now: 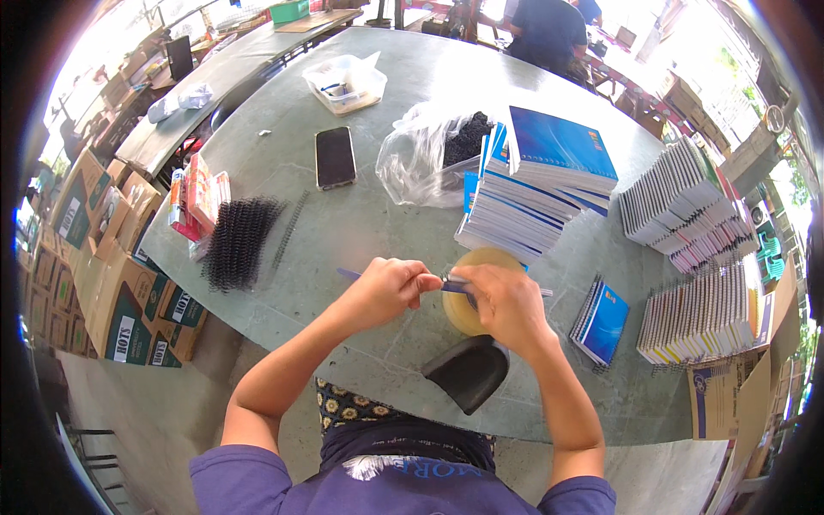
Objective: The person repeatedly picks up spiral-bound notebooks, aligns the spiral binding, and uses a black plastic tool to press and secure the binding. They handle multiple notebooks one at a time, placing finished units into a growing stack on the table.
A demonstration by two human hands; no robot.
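Both my hands meet above the table over a roll of yellowish tape (462,319). My left hand (388,290) is closed around a slim blue object (347,274), whose end sticks out to its left. My right hand (502,300) is closed too, pinching a blue piece (454,287) that shows between the hands; a thin pale end (546,293) juts out on its right. Whether these parts belong to one thing is hidden by the fingers. Nearest my body lies a black tape dispenser (470,374). Beyond my right hand rises a stack of blue-covered notebooks (524,206).
Black spiral coils (236,240) lie at left beside red boxes (200,196). Farther off are a phone (335,158), a plastic tub (345,84) and a clear bag (421,163). Bound notebooks (699,318) line the right edge; cartons (142,313) stand left of the table.
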